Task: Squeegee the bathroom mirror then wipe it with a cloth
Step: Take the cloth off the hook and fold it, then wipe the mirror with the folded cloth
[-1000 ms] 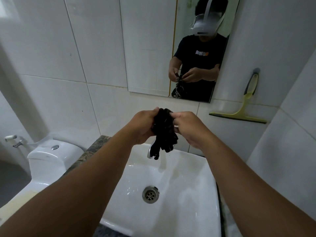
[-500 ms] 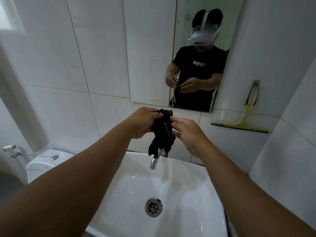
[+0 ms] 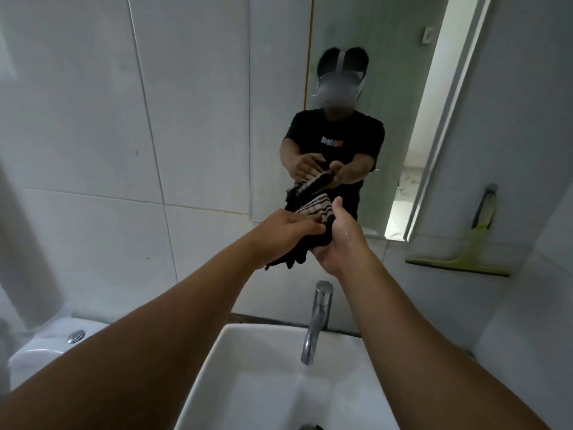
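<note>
While both arms reach out over the basin, the white tiled wall (image 3: 77, 135) fills the far left of the room and runs behind everything. Set into it to the right is the mirror (image 3: 279, 88), tall and narrow, its lower edge just above the raised hands; it reflects a person in a black shirt holding out a dark bundle. Below, nearest of all, sits the white sink (image 3: 248, 383), with a chrome tap (image 3: 317, 321) standing at its far rim and curving down toward the bowl. To the left of the sink the lid of a white toilet tank (image 3: 55, 342) shows, with a round chrome button on top. On the right-hand wall hangs the squeegee (image 3: 465, 259), yellow-green, handle up and blade lying level at the bottom, well apart from both hands. Between the hands, held up in front of the mirror's lower edge, is the cloth (image 3: 313, 234): mostly black, with a striped light-and-dark patch at its far end and loose ends hanging down toward the tap. The right hand (image 3: 339, 240) lies palm up under the cloth, fingers curled around its right side, thumb pointing up. The left hand (image 3: 285, 231) comes in from the left, its fingers pressed on top of the cloth and pinching it against the other palm.
</note>
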